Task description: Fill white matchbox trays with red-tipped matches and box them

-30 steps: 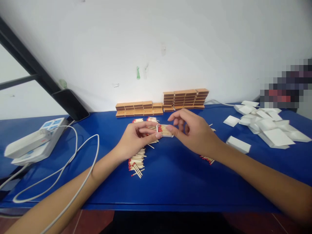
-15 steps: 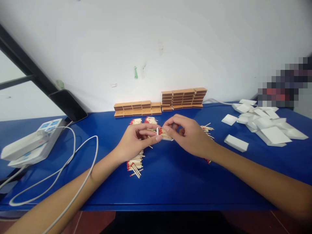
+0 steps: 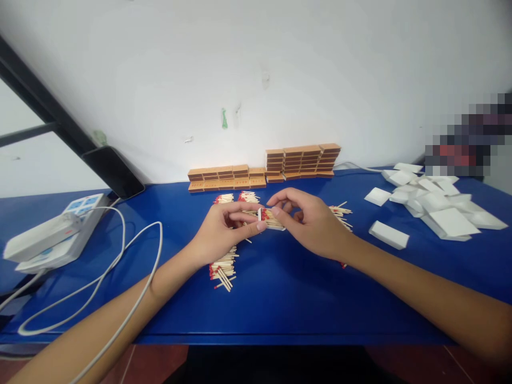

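Observation:
A small white matchbox tray (image 3: 277, 226) filled with red-tipped matches (image 3: 271, 217) is held above the blue table. My left hand (image 3: 224, 230) pinches its left end between thumb and fingers. At the right end, my right hand (image 3: 310, 221) has its thumb against the matches and its index finger raised slightly away; the other fingers curl behind, partly hidden. Loose matches lie in a pile (image 3: 223, 266) below my left hand, with more piles (image 3: 248, 197) just beyond it. Another match pile (image 3: 341, 211) is partly covered by my right hand and forearm.
Brown matchboxes (image 3: 303, 160) are stacked along the wall. White empty trays (image 3: 436, 200) are heaped at the right, one tray (image 3: 389, 235) lying apart. A power strip (image 3: 60, 242) stands at the left; its white cable (image 3: 159, 250) loops over my left forearm. A black phone-like device (image 3: 114, 170) leans at the back.
My right index finger and thumb have parted slightly over the tray. Both hands and the tray otherwise stay in place; the view shifts a little.

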`<act>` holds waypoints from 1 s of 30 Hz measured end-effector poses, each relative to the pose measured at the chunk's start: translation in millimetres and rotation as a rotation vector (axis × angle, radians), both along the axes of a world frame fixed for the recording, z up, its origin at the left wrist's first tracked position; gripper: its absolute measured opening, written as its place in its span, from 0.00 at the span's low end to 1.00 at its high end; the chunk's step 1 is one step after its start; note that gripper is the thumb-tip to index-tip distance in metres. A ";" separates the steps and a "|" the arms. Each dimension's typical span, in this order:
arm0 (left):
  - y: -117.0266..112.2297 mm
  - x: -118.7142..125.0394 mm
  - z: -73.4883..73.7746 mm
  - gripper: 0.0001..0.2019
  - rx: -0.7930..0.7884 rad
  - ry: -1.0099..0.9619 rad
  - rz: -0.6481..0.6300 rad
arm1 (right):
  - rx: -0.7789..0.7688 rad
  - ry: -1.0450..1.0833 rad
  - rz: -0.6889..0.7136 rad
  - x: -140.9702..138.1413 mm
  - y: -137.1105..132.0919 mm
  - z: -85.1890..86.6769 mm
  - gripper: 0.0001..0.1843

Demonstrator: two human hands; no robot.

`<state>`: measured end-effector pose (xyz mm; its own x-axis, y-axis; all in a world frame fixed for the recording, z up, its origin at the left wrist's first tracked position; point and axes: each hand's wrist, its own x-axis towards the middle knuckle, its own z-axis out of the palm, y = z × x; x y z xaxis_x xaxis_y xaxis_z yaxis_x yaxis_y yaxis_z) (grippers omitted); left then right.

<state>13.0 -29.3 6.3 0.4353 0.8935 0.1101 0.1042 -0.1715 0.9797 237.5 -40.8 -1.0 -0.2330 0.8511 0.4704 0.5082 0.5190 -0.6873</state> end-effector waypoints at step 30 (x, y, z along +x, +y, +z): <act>0.9 -0.6 -1.0 0.22 0.013 -0.004 -0.003 | 0.245 -0.296 0.131 14.4 1.5 10.4 0.06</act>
